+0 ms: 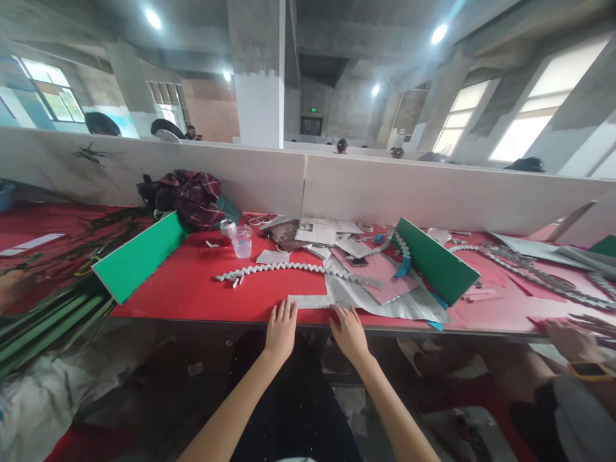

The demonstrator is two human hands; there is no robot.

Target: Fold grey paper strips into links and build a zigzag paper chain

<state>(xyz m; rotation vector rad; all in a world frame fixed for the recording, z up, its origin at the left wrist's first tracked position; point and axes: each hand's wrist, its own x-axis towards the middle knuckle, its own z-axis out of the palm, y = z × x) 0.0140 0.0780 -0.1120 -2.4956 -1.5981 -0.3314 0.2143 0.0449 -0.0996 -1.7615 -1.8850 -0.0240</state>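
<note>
My left hand (280, 328) lies flat at the near edge of the red table (192, 289), fingers stretched out and touching the left end of a folded newspaper strip (310, 301). My right hand (349, 330) rests open beside it, fingertips on the strip's right end, where it meets a crumpled newspaper sheet (385, 300). Just beyond the strip a long braided paper chain (289, 268) runs across the table. Neither hand grips anything.
Green divider boards stand at the left (139, 256) and right (436, 260). A plastic cup (242, 240), a can, pink paper (380, 269) and a plaid bundle (192, 196) lie behind. Another person's hand with a watch (575, 343) works at the right; green stems (43, 321) lie at the left.
</note>
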